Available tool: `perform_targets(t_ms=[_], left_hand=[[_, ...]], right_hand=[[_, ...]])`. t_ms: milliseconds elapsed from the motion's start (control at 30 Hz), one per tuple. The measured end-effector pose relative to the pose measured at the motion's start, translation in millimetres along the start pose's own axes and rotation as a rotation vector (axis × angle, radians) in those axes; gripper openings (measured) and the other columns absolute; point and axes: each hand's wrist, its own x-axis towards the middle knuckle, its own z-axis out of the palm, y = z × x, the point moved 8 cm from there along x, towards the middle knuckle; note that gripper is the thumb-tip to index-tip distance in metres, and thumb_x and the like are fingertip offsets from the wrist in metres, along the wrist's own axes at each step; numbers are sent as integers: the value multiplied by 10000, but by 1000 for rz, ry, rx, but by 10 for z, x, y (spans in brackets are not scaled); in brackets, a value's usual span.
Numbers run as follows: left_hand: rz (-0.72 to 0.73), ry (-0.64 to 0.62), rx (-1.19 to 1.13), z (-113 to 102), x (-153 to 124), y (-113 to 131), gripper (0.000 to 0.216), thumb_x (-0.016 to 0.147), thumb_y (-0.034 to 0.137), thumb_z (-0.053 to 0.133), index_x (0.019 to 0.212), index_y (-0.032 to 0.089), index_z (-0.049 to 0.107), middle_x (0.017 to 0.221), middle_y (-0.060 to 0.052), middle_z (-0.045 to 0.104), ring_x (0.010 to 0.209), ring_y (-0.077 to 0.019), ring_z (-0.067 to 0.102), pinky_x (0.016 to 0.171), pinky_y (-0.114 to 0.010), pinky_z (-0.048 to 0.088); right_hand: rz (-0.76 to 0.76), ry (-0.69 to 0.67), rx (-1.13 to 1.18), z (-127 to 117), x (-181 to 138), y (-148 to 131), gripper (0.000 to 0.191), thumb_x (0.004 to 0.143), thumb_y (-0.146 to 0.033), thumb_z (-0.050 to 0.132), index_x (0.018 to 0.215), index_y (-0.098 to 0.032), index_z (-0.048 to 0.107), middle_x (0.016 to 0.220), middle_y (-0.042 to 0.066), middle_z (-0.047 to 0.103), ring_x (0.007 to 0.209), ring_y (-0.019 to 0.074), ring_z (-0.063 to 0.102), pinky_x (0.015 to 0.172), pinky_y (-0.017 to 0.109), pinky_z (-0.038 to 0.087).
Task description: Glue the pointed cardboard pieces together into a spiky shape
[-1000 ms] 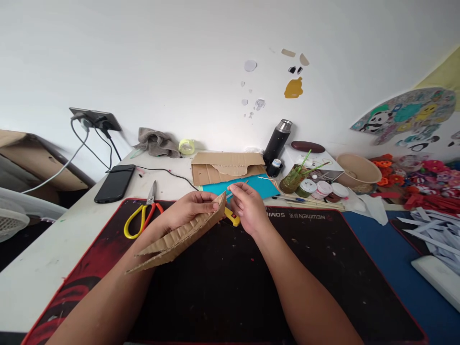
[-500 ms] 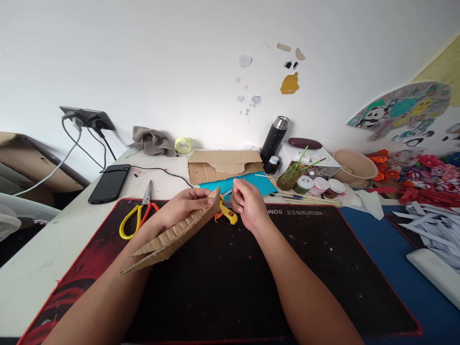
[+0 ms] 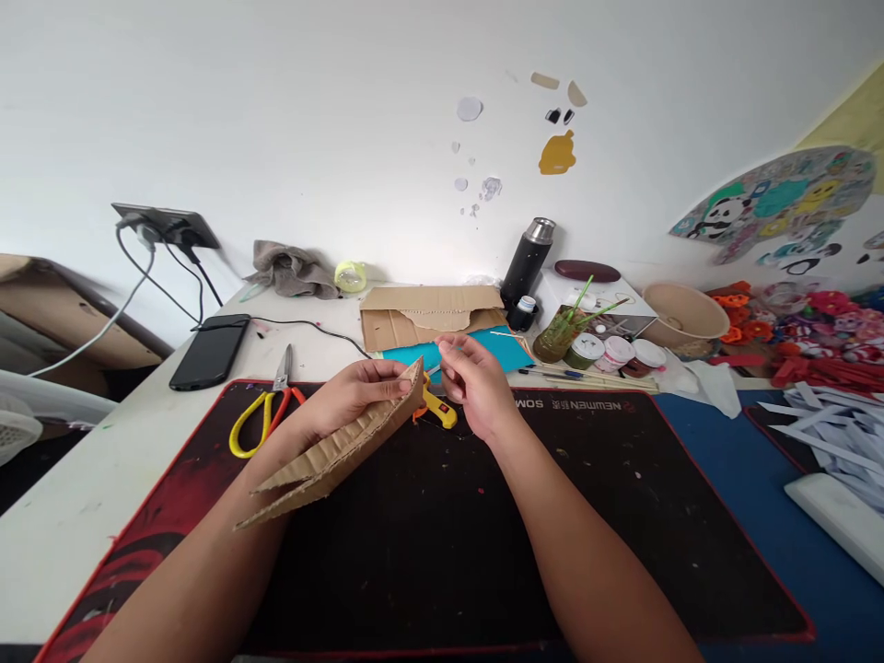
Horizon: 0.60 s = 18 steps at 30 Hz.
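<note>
My left hand (image 3: 366, 393) is closed on a folded strip of corrugated cardboard (image 3: 338, 456), thumb on the near face. The strip slants down to the left over my forearm, its two layers spreading apart at the lower end. My right hand (image 3: 476, 382) is just right of the strip's upper tip, its thumb and index finger pinched together. Whatever sits in that pinch is too small to make out. Behind and between the hands a yellow utility knife (image 3: 440, 411) lies on the black mat (image 3: 428, 562), partly covered by the cardboard.
Scissors (image 3: 269, 410) with yellow and orange handles lie left, beside a phone (image 3: 211, 353). At the back are another cardboard piece (image 3: 393, 330), a blue sheet (image 3: 507, 348), a black thermos (image 3: 529, 260) and paint jars (image 3: 617, 354). Paper strips (image 3: 835, 428) are heaped at right.
My right hand's fingertips have shifted slightly left and up, closer to the cardboard's tip, and its fingers have straightened a little. My left hand still holds the strip in nearly the same place.
</note>
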Motion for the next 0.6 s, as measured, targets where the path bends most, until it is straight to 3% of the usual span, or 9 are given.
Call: perform_targets(t_ms=[300, 600], left_hand=[[55, -54, 33, 24, 11, 26, 270, 796, 399, 901, 950, 193, 819, 867, -19, 763, 746, -140, 643, 724, -257, 496], [70, -78, 66, 49, 13, 53, 307, 782, 417, 910, 935, 169, 813, 855, -26, 733, 748, -145, 610, 733, -266, 483]], right_hand=[[48, -130, 12, 90, -26, 40, 353, 830, -519, 836, 920, -189, 751, 573, -92, 418, 416, 44, 326, 427, 237, 167], [130, -129, 17, 130, -44, 148, 320, 753, -449, 899, 829, -192, 727, 542, -91, 408, 450, 53, 298, 411, 212, 198]])
